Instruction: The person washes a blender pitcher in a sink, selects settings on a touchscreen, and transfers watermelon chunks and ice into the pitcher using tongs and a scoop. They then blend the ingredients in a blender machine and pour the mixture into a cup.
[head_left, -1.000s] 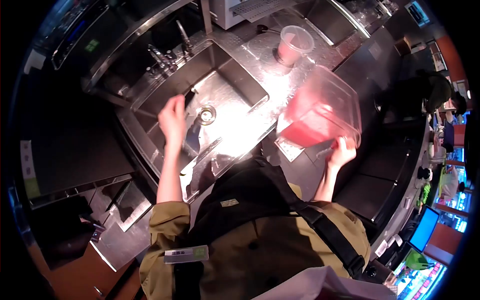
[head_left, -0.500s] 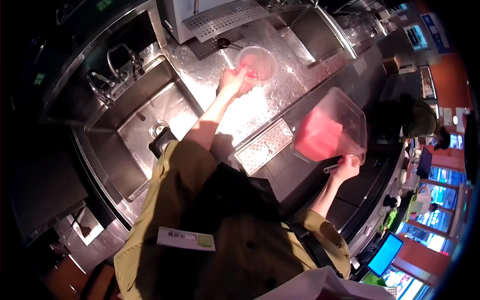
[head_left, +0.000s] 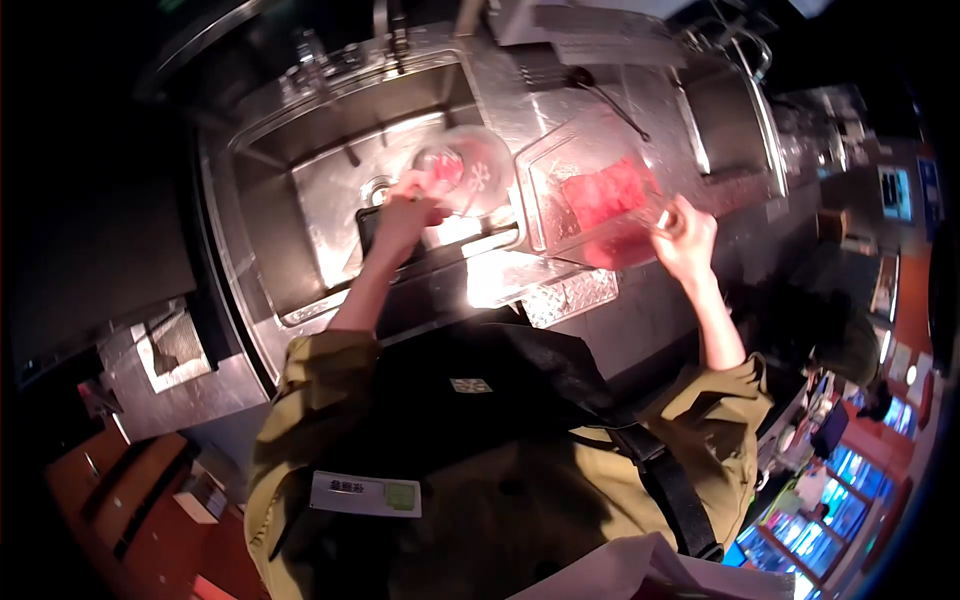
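My left hand (head_left: 408, 208) is closed on the side of a round clear plastic tub (head_left: 488, 152), tilted over the right part of the sink (head_left: 265, 215). Reddish-pink stuff shows in the bottom of this tub, blurred by motion. On the other side, my right hand (head_left: 690, 240) grips the near right corner of a square clear plastic container (head_left: 548, 222). A mass of red-pink food (head_left: 605, 192) lies inside it; its kind cannot be made out. This container is over the steel counter, right of the sink, with its left side close to the round tub.
A black ladle (head_left: 612, 105) lies behind the square container, beside a dark perforated mat (head_left: 535, 68). Taps (head_left: 390, 40) stand behind the sink. A second basin (head_left: 725, 125) is at the right, and a textured metal plate (head_left: 570, 298) at the counter's front.
The round tub has gone from above the counter to over the sink's right side, tilting. The square container has come in from the right over the counter. My view has turned.
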